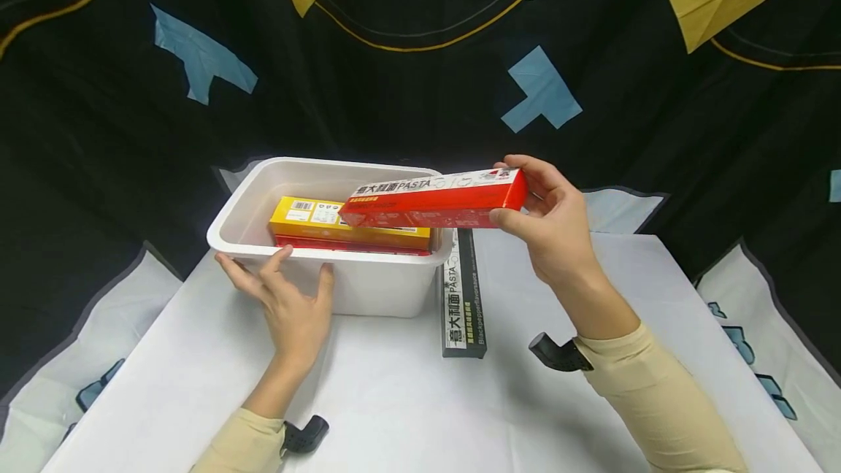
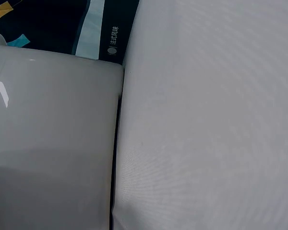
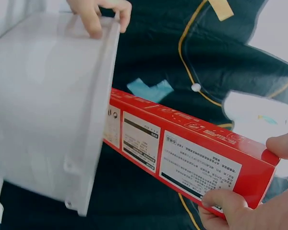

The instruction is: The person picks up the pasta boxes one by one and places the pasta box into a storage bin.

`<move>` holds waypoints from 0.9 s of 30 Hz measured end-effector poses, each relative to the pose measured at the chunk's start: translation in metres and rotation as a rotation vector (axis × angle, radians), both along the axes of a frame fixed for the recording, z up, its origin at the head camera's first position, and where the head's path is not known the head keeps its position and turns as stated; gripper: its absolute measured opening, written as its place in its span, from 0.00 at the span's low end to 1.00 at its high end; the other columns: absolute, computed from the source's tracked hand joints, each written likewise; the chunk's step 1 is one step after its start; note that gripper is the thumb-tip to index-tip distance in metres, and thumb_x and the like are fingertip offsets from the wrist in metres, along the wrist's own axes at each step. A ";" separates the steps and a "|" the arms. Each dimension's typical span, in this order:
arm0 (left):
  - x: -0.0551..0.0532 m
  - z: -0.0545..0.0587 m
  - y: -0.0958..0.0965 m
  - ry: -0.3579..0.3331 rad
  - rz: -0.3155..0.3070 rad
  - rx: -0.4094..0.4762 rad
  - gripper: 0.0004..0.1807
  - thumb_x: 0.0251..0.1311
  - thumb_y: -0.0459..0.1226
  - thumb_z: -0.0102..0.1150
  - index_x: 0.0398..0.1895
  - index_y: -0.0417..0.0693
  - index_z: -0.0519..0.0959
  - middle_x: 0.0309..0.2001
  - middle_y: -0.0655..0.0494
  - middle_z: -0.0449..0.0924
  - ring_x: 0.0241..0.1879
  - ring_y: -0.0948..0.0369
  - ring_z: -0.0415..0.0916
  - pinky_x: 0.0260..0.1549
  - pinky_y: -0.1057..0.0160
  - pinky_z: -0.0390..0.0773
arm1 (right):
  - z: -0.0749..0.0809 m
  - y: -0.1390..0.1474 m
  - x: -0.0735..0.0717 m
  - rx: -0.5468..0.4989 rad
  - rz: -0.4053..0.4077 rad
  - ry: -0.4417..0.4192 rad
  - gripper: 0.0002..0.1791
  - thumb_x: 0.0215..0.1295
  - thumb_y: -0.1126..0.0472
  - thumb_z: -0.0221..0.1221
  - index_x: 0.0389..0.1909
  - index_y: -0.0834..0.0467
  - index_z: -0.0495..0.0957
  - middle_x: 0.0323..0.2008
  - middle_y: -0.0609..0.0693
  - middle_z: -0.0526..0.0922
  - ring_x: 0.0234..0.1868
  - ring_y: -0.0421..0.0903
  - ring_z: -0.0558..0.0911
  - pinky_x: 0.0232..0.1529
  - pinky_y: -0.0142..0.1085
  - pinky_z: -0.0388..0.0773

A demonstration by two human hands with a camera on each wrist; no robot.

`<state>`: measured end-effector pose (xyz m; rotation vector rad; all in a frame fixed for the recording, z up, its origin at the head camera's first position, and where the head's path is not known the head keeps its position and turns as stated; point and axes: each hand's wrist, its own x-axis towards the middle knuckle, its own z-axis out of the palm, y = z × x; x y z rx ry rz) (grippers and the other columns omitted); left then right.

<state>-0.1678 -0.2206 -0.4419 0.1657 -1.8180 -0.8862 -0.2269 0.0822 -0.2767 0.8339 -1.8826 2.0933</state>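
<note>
My right hand (image 1: 558,228) pinches the right end of a red pasta box (image 1: 434,203), with the thumb on its near side. The box's left end tilts down over a white plastic bin (image 1: 374,287); its printed side shows in the right wrist view. Inside the bin, a yellow box (image 1: 312,217) lies on top of red packaging (image 1: 355,245). My left hand (image 1: 292,316), fingers spread, touches the bin's front wall and rim near the left corner. In the left wrist view, the bin's wall (image 2: 53,115) shows.
A dark grey pasta box (image 1: 463,305) lies on the white table (image 1: 394,400), close beside the bin's right end. Behind the table hangs a black cloth (image 1: 420,108) with yellow and blue shapes. A black wrist-worn device (image 1: 558,352) sits at the right sleeve.
</note>
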 end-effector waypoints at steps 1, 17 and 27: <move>0.000 0.000 0.000 -0.002 0.001 0.001 0.32 0.53 0.40 0.69 0.59 0.53 0.63 0.75 0.43 0.24 0.74 0.51 0.22 0.69 0.50 0.50 | -0.002 -0.005 -0.001 0.011 0.011 -0.006 0.31 0.53 0.74 0.65 0.61 0.62 0.71 0.61 0.57 0.72 0.59 0.57 0.71 0.48 0.44 0.79; 0.000 0.000 0.000 0.013 0.000 -0.003 0.33 0.53 0.39 0.70 0.60 0.51 0.64 0.75 0.43 0.24 0.74 0.51 0.23 0.66 0.51 0.58 | -0.029 -0.082 -0.028 0.098 0.190 -0.264 0.31 0.51 0.69 0.67 0.59 0.55 0.74 0.60 0.52 0.74 0.56 0.52 0.76 0.47 0.45 0.79; 0.003 0.001 0.001 -0.022 -0.007 0.001 0.35 0.53 0.40 0.70 0.61 0.53 0.62 0.76 0.44 0.25 0.74 0.52 0.23 0.64 0.51 0.62 | -0.042 -0.106 -0.038 0.165 0.270 -0.334 0.31 0.53 0.68 0.67 0.60 0.53 0.73 0.60 0.49 0.74 0.56 0.52 0.75 0.47 0.44 0.80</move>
